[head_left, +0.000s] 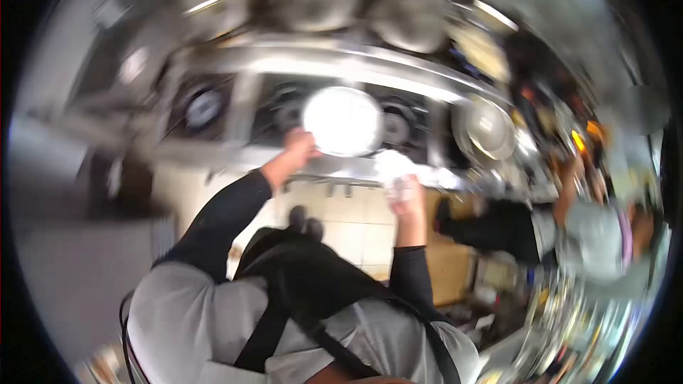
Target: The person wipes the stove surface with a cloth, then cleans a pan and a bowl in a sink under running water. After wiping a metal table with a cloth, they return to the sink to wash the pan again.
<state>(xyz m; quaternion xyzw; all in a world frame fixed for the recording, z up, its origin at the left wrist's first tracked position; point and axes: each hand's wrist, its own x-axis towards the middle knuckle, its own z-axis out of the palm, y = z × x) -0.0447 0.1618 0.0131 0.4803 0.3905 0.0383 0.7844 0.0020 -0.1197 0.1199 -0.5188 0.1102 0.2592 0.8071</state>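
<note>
A round white plate (pixel 343 121), washed out by glare, is held over the stove by its left edge. My left hand (pixel 302 145) is closed on that rim. My right hand (pixel 405 198) grips a crumpled white cloth (pixel 393 166) just below and right of the plate. Blur hides the finer detail of the cloth and of the fingers around it. Black stove burners (pixel 396 122) lie under and beside the plate.
Large metal pots (pixel 409 11) line the back of the stove. A metal bowl or pan (pixel 491 129) sits on the right burners. At right, a co-worker (pixel 590 238) reaches toward the cooking line near small flames (pixel 579 141). Tiled floor (pixel 345 206) shows below the stove edge.
</note>
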